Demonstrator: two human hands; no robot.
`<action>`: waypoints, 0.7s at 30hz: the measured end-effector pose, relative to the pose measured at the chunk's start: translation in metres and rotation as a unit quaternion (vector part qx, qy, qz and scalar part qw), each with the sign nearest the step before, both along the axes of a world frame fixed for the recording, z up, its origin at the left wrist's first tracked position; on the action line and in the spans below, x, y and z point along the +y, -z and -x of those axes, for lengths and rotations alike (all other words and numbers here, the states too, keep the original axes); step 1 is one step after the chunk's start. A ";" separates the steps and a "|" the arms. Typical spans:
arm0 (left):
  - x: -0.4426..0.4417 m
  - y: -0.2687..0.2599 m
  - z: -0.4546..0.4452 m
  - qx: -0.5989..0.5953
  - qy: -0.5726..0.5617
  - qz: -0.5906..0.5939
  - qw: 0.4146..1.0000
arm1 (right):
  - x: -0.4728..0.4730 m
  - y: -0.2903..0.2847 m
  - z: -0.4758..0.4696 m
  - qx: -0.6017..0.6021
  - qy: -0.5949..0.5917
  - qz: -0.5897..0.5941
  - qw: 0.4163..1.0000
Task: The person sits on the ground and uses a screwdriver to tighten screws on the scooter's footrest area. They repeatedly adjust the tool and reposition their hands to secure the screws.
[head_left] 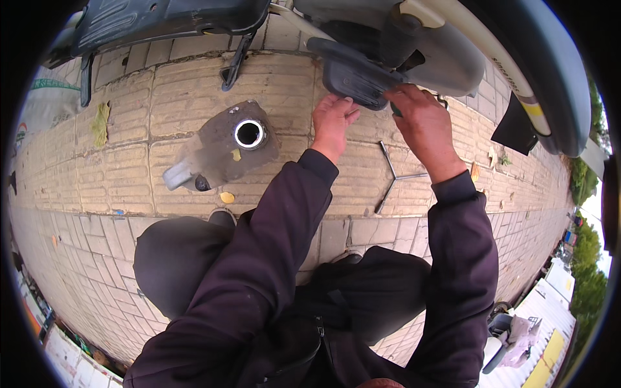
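Note:
My left hand (334, 121) is at the near left edge of a dark plastic footrest (356, 80) low on a scooter-like vehicle (441, 63), its fingertips against or just under that edge. At the footrest's right end is my right hand (419, 116), fingers bent around something small and green that is mostly hidden; its kind cannot be told. A three-way Y-shaped socket wrench (395, 178) lies on the paving between my forearms. To the left, a dirty plastic container with a round white-rimmed opening (249, 134) rests on the ground.
A black plastic vehicle part (170, 19) with a stand leg (237, 63) is at the upper left. A clear plastic bag (53, 102) lies at the far left. Dry leaves (101, 124) are scattered on the paving. My knees are close below, and a parked scooter (509, 339) shows at the lower right.

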State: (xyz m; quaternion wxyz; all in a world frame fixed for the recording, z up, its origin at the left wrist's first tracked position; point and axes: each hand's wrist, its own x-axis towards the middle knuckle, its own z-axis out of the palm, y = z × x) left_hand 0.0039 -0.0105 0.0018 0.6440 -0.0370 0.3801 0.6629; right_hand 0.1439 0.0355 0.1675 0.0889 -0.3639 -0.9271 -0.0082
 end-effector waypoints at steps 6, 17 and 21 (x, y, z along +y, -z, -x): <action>0.002 0.000 0.000 0.043 0.001 0.006 0.999 | -0.014 0.018 -0.016 0.149 0.201 0.148 0.957; 0.001 -0.002 -0.003 0.067 -0.027 -0.009 0.997 | -0.010 0.004 -0.010 -0.039 0.018 0.011 0.999; 0.002 -0.001 -0.004 0.068 -0.031 -0.006 0.997 | 0.008 0.000 0.001 -0.093 0.118 0.046 0.988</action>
